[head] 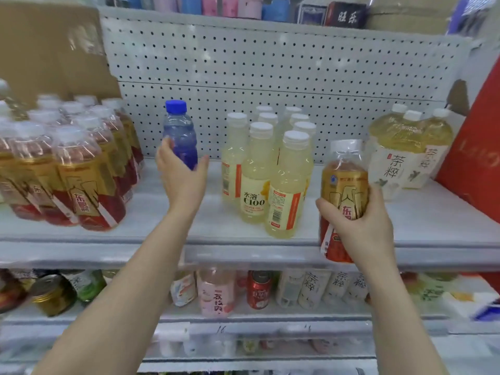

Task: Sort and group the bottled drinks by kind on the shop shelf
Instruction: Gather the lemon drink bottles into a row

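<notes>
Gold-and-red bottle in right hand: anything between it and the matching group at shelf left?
Yes. Between the gold-and-red bottle and its matching group stand the pale yellow bottles and the blue bottle, with the left hand at it. The left forearm also crosses in front.

The front pale bottle (254, 201) reads 水溶 C100. The tea jugs (393, 165) read 茶粹, as do the white bottles (311, 285) below. The red-gold pack (82, 204) reads 东鹏; the held bottle (346, 185) shows 东. A dark box (346, 17) seems to say 旺乐.
</notes>
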The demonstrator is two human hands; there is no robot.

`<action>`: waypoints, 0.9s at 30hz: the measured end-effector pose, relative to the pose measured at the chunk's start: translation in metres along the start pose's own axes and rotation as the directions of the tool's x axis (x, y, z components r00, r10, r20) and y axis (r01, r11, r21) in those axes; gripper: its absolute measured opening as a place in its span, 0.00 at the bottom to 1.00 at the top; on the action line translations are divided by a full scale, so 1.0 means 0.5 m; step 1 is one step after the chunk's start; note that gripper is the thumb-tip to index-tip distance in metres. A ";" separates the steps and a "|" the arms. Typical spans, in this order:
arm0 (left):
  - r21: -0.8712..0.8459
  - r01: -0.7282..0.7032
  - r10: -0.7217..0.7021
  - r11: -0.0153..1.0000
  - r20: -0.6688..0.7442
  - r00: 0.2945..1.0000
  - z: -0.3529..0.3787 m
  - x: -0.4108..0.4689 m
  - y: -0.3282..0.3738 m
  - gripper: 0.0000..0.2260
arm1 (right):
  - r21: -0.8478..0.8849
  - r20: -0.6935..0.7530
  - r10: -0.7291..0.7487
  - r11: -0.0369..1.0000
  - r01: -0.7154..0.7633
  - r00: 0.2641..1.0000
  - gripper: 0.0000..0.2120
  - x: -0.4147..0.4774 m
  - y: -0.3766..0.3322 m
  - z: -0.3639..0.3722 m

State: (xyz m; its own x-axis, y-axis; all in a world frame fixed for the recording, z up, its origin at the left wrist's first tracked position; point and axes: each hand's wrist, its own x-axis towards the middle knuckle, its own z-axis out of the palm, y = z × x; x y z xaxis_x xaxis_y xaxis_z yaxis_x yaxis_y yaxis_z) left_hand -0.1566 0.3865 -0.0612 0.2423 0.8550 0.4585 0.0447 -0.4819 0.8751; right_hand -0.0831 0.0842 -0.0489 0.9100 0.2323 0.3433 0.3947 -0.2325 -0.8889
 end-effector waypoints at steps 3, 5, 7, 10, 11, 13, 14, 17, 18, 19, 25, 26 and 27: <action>0.068 0.153 -0.161 0.986 0.140 0.977 -0.006 0.081 -0.054 0.45 | -0.021 -0.048 0.041 0.999 -0.042 0.998 0.25 -0.039 -0.011 0.028; 0.083 0.173 -0.189 0.981 0.239 0.953 -0.003 0.109 -0.073 0.37 | -0.034 -0.081 0.071 0.997 -0.074 0.994 0.24 -0.065 -0.021 0.045; 0.062 0.160 -0.171 0.985 0.272 0.947 -0.004 0.127 -0.080 0.32 | -0.057 -0.097 0.091 0.994 -0.096 0.991 0.24 -0.089 -0.028 0.059; -0.019 0.124 -0.113 0.992 0.285 0.952 -0.022 0.105 -0.076 0.29 | -0.077 -0.130 0.117 0.989 -0.128 0.985 0.27 -0.123 -0.035 0.074; -0.053 0.109 -0.089 0.993 0.286 0.954 -0.031 0.087 -0.071 0.29 | -0.083 -0.142 0.122 0.987 -0.135 0.982 0.28 -0.134 -0.038 0.078; -0.172 0.080 -0.026 0.982 0.298 0.954 -0.060 0.045 -0.051 0.26 | -0.086 -0.167 0.128 0.986 -0.144 0.978 0.29 -0.155 -0.044 0.084; -0.249 0.075 0.009 0.966 0.318 0.948 -0.079 0.024 -0.035 0.25 | -0.080 -0.179 0.125 0.987 -0.142 0.976 0.29 -0.165 -0.048 0.086; -0.395 0.073 0.091 0.916 0.380 0.920 -0.148 -0.034 0.026 0.22 | -0.041 -0.201 0.119 0.991 -0.129 0.972 0.28 -0.199 -0.061 0.088; -0.431 0.070 0.117 0.900 0.393 0.912 -0.174 -0.057 0.048 0.21 | -0.026 -0.200 0.116 0.992 -0.124 0.973 0.28 -0.212 -0.067 0.087; -0.468 0.079 0.138 0.880 0.411 0.901 -0.199 -0.080 0.066 0.20 | -0.011 -0.190 0.116 0.993 -0.121 0.975 0.28 -0.226 -0.073 0.084; -0.515 0.305 0.050 0.801 0.565 0.823 -0.335 -0.271 0.081 0.17 | 0.113 0.018 0.163 0.980 -0.164 0.986 0.22 -0.351 -0.098 0.052; -0.495 0.343 0.009 0.798 0.579 0.815 -0.359 -0.308 0.073 0.17 | 0.139 0.050 0.168 0.975 -0.174 0.984 0.22 -0.377 -0.100 0.047; -0.475 0.377 -0.032 0.795 0.587 0.809 -0.382 -0.345 0.063 0.19 | 0.156 0.076 0.173 0.971 -0.183 0.982 0.22 -0.402 -0.099 0.042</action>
State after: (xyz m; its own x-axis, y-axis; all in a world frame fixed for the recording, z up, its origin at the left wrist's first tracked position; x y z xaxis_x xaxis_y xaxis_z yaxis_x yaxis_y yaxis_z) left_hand -0.3819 0.2605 -0.0830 0.7635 0.5948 0.2517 -0.3339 0.0298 0.9421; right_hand -0.2883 0.0688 -0.0801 0.9521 0.2602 0.1604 0.1969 -0.1204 -0.9730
